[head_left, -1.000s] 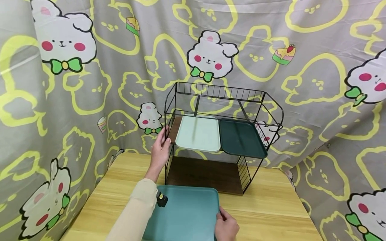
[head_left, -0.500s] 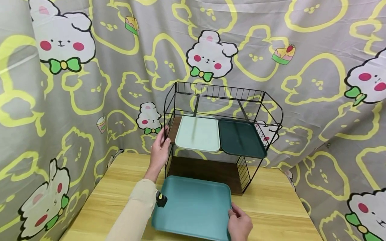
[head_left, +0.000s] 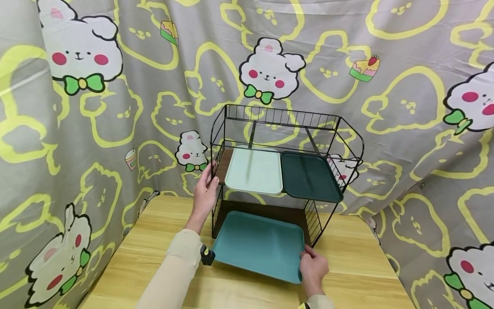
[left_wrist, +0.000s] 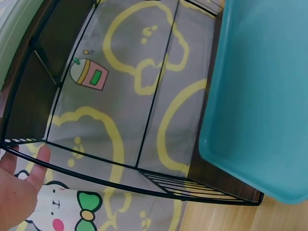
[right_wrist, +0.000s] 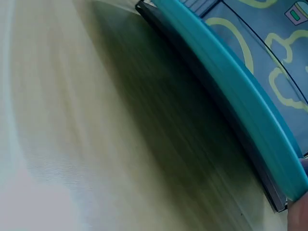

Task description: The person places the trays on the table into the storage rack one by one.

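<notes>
A two-tier black wire rack with brown shelf boards [head_left: 225, 165] stands on the wooden table. My left hand [head_left: 203, 193] holds its left front upright at upper shelf height, thumb in front; the left wrist view shows the fingers [left_wrist: 42, 159] at the curved black wire. My right hand [head_left: 314, 268] pinches the right edge of a teal rectangular tray [head_left: 260, 244]. The tray is turned slightly, its far edge over the brown lower shelf [head_left: 308, 216] and its near edge out over the table. Much of that shelf is hidden beneath it.
A pale mint tray [head_left: 254, 171] and a dark green tray [head_left: 310, 177] lie side by side on the upper shelf, front edges jutting out. Wire side panels [head_left: 313, 214] bound the lower opening. Behind the table [head_left: 347, 266] hangs a patterned grey curtain [head_left: 154, 107].
My right hand has moved the teal tray forward and to the right, from the table's near side to over the lower shelf's front. The left hand stays at the upright.
</notes>
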Demonstrator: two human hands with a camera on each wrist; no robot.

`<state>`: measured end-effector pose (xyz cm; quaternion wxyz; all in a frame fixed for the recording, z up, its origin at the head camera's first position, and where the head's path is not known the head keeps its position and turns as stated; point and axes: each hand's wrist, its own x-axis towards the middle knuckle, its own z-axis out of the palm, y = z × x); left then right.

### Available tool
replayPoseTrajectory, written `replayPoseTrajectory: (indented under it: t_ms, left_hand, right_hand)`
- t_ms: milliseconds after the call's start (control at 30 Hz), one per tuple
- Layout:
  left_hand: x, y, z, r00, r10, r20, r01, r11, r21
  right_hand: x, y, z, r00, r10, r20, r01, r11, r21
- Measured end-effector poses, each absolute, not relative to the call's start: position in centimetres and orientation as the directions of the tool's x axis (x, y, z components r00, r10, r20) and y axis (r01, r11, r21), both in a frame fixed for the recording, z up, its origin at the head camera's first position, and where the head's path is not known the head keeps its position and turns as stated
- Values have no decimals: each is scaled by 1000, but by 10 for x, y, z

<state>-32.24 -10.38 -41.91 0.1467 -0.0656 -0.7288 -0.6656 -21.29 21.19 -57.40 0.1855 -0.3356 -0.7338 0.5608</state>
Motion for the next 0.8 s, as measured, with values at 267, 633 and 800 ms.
replayPoseTrajectory:
  t_ms: [267,633,800]
  left_hand:
    - [-322,-105,-418,-950,-95,296,285,115,952]
    - [-323,-102,-421,-949,-98,300,290,106,951]
    - [-324,-105,-421,-946,-100,308,297,108,949]
  right_hand:
    - [-236,215,-574,-725,683,-88,270,165,-949]
    - [-262,219,-582,-751,659,-35,263,251,-932]
    - [-269,217,-594,-753,658,-13,307,333,-892]
